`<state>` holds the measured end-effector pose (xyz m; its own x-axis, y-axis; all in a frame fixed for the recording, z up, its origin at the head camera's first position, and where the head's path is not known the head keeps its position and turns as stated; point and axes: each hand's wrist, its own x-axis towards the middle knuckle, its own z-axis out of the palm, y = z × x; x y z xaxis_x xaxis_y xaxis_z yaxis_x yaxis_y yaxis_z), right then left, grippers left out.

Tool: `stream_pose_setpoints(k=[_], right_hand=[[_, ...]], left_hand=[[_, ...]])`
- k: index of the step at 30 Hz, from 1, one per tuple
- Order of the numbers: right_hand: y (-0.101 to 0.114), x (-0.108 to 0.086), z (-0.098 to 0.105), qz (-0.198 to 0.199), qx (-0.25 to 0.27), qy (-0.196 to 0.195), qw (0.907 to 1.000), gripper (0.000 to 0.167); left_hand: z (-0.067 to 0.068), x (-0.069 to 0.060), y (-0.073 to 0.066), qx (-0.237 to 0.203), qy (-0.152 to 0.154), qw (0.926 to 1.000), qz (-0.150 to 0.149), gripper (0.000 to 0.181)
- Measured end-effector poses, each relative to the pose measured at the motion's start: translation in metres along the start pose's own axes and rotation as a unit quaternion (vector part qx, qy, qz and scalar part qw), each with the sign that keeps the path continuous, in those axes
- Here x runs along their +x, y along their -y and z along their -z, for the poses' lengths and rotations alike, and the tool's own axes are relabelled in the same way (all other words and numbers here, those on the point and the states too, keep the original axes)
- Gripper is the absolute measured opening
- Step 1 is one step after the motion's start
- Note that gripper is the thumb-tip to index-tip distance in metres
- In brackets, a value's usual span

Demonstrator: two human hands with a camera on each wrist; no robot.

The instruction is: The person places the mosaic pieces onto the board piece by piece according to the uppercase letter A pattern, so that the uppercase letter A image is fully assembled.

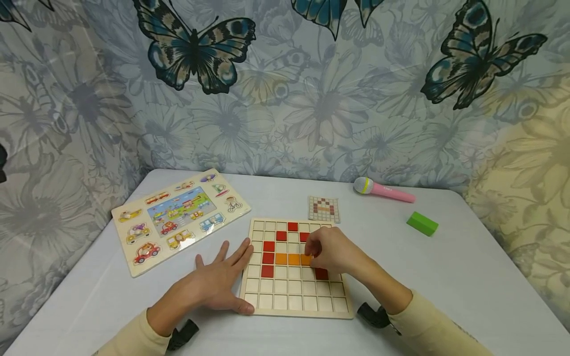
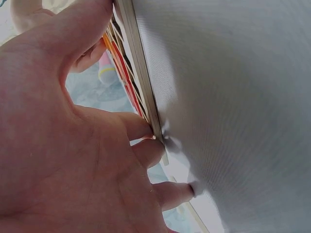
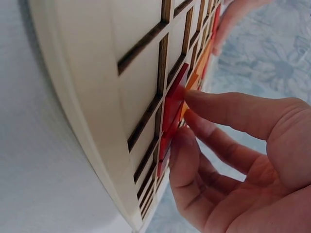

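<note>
A wooden grid board [image 1: 289, 314] lies flat, with several red tiles [image 1: 267, 258] and a row of orange tiles [image 1: 294, 259] set in its cells. My left hand [image 1: 220, 284] is spread along the board's left side. Its thumb rests at the near-left corner, and its fingertips touch the side edge [image 2: 146, 73]. Over the board's right half, my right hand [image 1: 336, 249] pinches an orange tile at the right end of the orange row. In the right wrist view the thumb and fingers close around that orange tile [image 3: 185, 110], beside a red tile [image 3: 174, 97]; the fingers partly hide it.
A small pattern card [image 1: 324, 209] lies just beyond the board. Further right are a pink toy microphone [image 1: 392, 192] and a green block [image 1: 422, 224]. A vehicle picture puzzle [image 1: 178, 222] lies at the left on the white-covered table [image 1: 445, 277].
</note>
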<state>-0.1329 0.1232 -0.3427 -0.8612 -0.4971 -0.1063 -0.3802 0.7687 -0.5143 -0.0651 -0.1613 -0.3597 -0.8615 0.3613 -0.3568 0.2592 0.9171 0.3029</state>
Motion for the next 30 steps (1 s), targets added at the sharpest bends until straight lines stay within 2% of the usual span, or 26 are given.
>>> stream_pose_setpoints(k=[15,25,30], right_hand=[[0.0073,-0.0004,0.0001,-0.037,-0.02,0.014,0.999,0.018],[0.0099,-0.0007,0.0019,-0.025,-0.031,0.015,0.9991,0.019],[0.0102,0.0001,0.0011,-0.004,-0.025,0.01,0.9996,0.018]], left_hand=[[0.0031,-0.0034,-0.0029,-0.005,-0.002,1.0,-0.001,0.131],[-0.0038,0.0014,0.0036,-0.004,-0.004,0.9999,-0.012,0.132],[0.0017,-0.002,-0.0014,-0.003,-0.002,1.0,-0.003,0.131]])
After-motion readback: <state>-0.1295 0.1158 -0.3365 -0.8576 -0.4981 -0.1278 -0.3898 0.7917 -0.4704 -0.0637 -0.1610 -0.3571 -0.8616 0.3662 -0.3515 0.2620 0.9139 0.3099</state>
